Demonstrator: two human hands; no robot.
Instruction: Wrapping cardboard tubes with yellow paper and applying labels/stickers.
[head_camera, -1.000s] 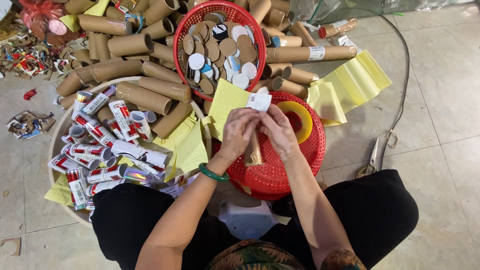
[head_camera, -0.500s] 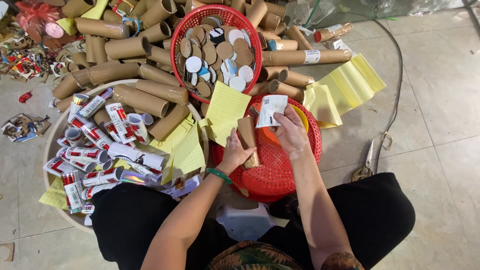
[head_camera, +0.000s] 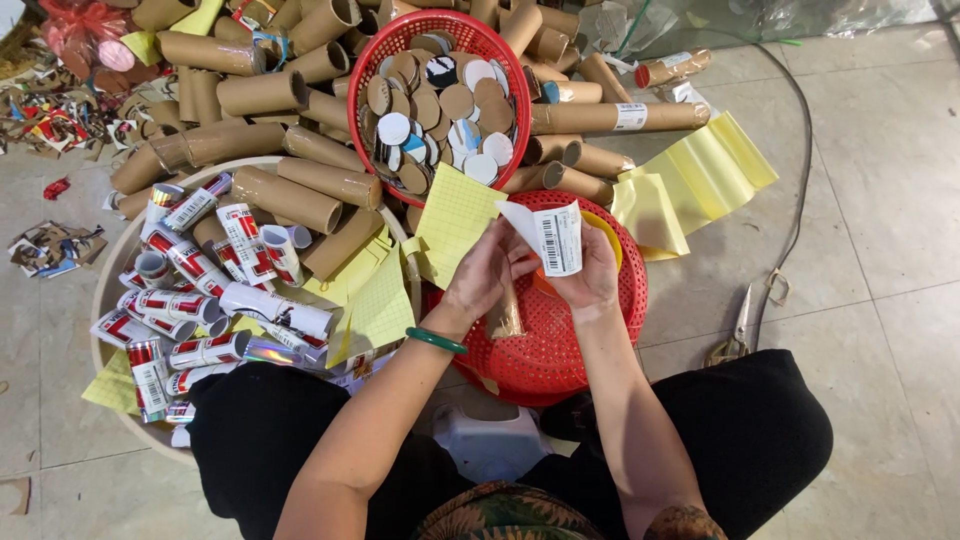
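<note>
My left hand (head_camera: 487, 276) and my right hand (head_camera: 592, 274) meet over an upturned red basket (head_camera: 560, 350). Together they pinch a white barcode label (head_camera: 556, 236), held up between the fingertips. A short brown cardboard tube (head_camera: 505, 316) stands just under my left palm; I cannot tell whether that hand grips it. A green bangle (head_camera: 436, 340) sits on my left wrist. A yellow gridded backing sheet (head_camera: 455, 213) lies just left of the hands.
A red basket of round cardboard discs (head_camera: 372, 60) sits beyond the hands, amid a pile of bare cardboard tubes (head_camera: 290, 195). A round tray (head_camera: 104, 290) at left holds several labelled tubes. Yellow sheets (head_camera: 700, 175) and scissors (head_camera: 744, 322) lie at right on the tiled floor.
Half a second ago my left hand held the tube and my right held the label apart from it. Now both hands have come together on the label.
</note>
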